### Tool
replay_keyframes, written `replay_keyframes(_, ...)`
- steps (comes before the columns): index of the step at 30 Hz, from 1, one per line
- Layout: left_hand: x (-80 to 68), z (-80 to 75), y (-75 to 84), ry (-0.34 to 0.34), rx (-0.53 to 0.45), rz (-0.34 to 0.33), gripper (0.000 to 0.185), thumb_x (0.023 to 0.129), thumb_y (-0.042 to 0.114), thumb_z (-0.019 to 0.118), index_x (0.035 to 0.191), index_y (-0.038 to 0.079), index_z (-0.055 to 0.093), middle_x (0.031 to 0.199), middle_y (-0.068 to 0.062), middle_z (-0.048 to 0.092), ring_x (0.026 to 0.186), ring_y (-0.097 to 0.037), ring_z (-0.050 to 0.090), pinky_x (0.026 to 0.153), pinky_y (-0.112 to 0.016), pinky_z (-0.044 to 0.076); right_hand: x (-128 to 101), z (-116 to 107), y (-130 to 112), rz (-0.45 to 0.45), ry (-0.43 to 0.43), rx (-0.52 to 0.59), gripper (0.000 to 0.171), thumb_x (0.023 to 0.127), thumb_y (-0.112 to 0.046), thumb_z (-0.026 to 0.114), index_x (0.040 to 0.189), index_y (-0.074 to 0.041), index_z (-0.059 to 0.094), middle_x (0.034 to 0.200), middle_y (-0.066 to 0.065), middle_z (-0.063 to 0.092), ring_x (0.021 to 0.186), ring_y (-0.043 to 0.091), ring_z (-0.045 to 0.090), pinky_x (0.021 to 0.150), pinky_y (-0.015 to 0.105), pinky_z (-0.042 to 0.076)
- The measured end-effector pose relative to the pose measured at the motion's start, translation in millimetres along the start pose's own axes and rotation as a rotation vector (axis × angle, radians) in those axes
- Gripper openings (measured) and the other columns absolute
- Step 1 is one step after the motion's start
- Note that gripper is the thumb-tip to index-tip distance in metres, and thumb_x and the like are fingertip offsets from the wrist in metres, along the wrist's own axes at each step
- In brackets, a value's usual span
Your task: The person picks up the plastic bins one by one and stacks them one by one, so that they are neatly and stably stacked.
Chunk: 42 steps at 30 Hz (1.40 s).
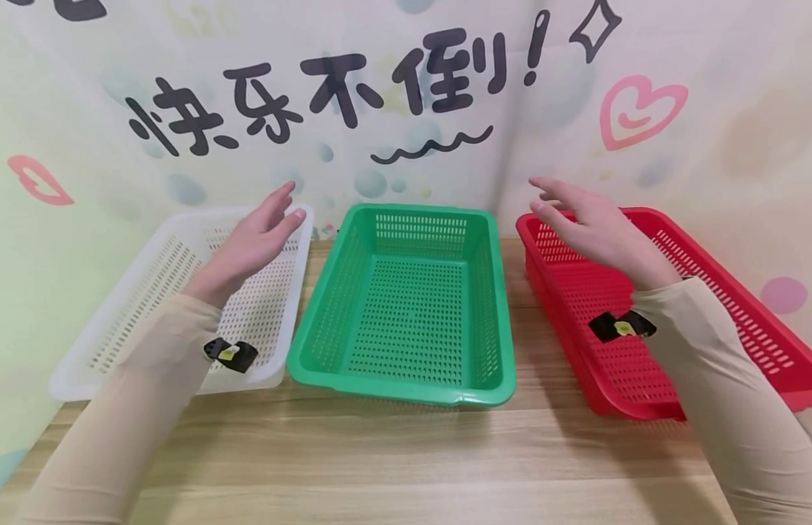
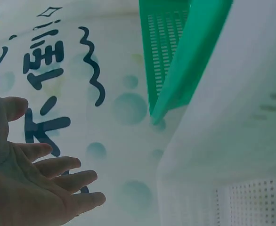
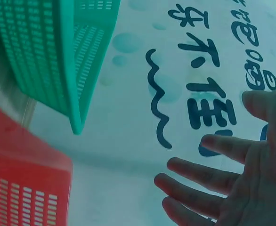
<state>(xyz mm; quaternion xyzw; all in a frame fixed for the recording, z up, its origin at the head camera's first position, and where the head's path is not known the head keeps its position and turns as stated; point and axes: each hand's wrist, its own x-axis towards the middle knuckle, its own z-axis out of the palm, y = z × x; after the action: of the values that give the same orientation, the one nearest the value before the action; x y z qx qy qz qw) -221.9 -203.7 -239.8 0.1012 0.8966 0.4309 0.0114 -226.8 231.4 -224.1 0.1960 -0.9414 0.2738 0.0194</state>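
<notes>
I see both hands empty, fingers straight: left hand [image 1: 251, 240] hovers over the white basket [image 1: 150, 281] left of the green basket [image 1: 406, 299], right hand [image 1: 592, 226] over the red basket [image 1: 740, 313] on its right. Baskets look light, stiff, perforated plastic; I'd grab rims.

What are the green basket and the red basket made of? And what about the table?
The green basket looks like moulded plastic: smooth, slightly shiny, one even colour, with neat rows of punched slots. The red basket seems to be the same kind of plastic, with the same slots and rounded rim. The table looks like pale wood with grain lines, though it could be a printed wood-look surface.
</notes>
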Motion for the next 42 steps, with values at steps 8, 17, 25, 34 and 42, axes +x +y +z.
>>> replay_keyframes(8,-1.6,18.9,1.7,-0.020,-0.005,-0.001,0.065,0.103,0.043,0.039,0.157,0.020,0.012,0.158,-0.014,0.018,0.143,-0.032,0.020,0.113,-0.049,0.020,2,14,-9,0.014,-0.047,0.029,0.062,0.099,-0.044,0.048,0.151,-0.013,0.033,0.145,0.017,0.041,0.124,0.041,0.046,0.096,0.060,0.042)
replay_keyframes(17,-4.4,34.0,4.5,-0.072,-0.073,-0.022,0.063,0.103,0.040,0.040,0.156,0.020,0.013,0.157,-0.013,0.022,0.142,-0.031,0.022,0.113,-0.050,0.020,-2,29,-10,0.039,-0.068,-0.014,0.063,0.097,-0.042,0.054,0.149,-0.012,0.035,0.137,0.020,0.048,0.116,0.040,0.052,0.089,0.058,0.048)
replay_keyframes(25,-5.0,51.8,2.5,-0.109,-0.075,-0.020,0.062,0.104,0.038,0.040,0.156,0.016,0.014,0.157,-0.015,0.020,0.142,-0.032,0.022,0.113,-0.049,0.022,0,43,-6,0.010,-0.112,-0.001,0.059,0.098,-0.033,0.055,0.148,-0.008,0.036,0.129,0.021,0.055,0.112,0.039,0.056,0.086,0.055,0.051)
replay_keyframes(34,-4.7,68.1,-10.8,-0.089,-0.038,-0.047,0.060,0.103,0.034,0.044,0.155,0.014,0.022,0.159,-0.013,0.011,0.142,-0.037,0.019,0.110,-0.056,0.022,1,50,-4,-0.002,-0.187,0.058,0.058,0.097,-0.026,0.058,0.147,-0.007,0.037,0.127,0.021,0.057,0.112,0.038,0.057,0.085,0.054,0.052)
replay_keyframes(42,-5.5,72.7,-17.2,-0.064,-0.004,-0.022,0.058,0.103,0.032,0.045,0.153,0.010,0.026,0.160,-0.014,0.002,0.145,-0.033,0.004,0.113,-0.057,0.009,1,51,0,-0.004,-0.252,0.096,0.060,0.096,-0.023,0.060,0.147,-0.005,0.036,0.123,0.021,0.059,0.109,0.036,0.059,0.085,0.052,0.052)
